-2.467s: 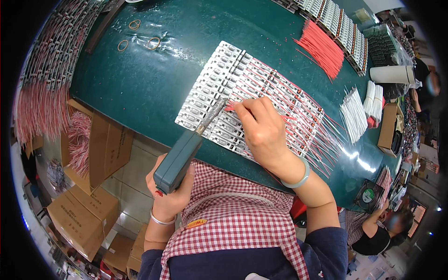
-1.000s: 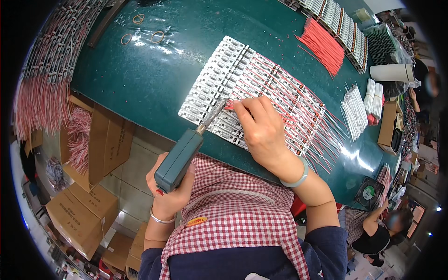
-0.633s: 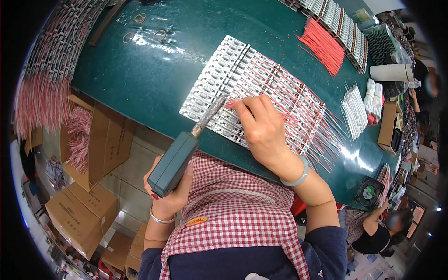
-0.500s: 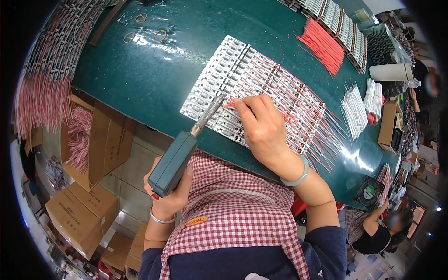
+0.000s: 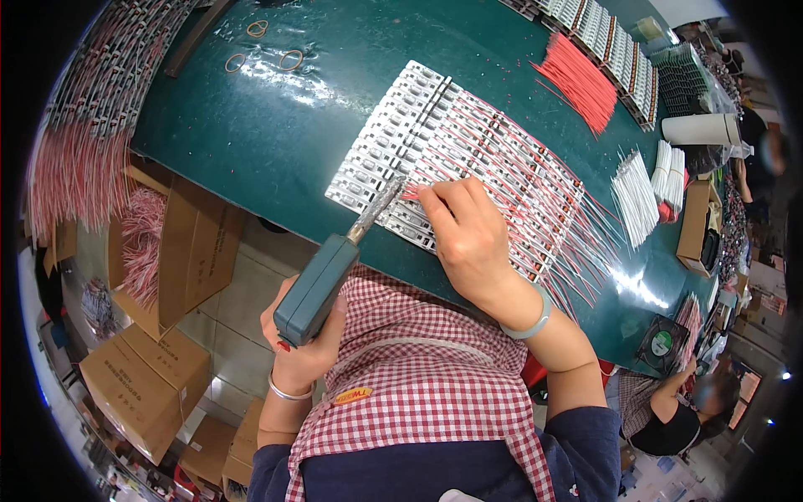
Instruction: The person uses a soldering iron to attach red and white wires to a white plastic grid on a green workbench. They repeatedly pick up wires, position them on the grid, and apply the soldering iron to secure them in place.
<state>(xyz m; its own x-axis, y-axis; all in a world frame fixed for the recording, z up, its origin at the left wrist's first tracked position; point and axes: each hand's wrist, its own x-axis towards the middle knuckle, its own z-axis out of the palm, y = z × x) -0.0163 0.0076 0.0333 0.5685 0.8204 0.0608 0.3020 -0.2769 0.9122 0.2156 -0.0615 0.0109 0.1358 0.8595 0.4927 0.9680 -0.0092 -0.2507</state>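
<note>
My left hand is closed round the green body of a soldering gun. Its silvery metal nose reaches up and right onto a panel of small white parts set in rows. Just right of the tip, my right hand pinches the ends of thin red wires above the panel. Many red and white wires run across the panel's right half and hang past its right end. The left part of the panel carries no wires. My fingertips partly hide the wire ends, so contact between tip and wire is unclear.
The panel lies on a green table. Rubber bands lie at the far left. Red wires and white wires are bundled at the right. Wired panels and cardboard boxes stand left. A co-worker sits at right.
The soldering gun's body has shifted slightly up and right, while its tip sits a little lower. My right hand has moved slightly down, still pinching the red wires.
</note>
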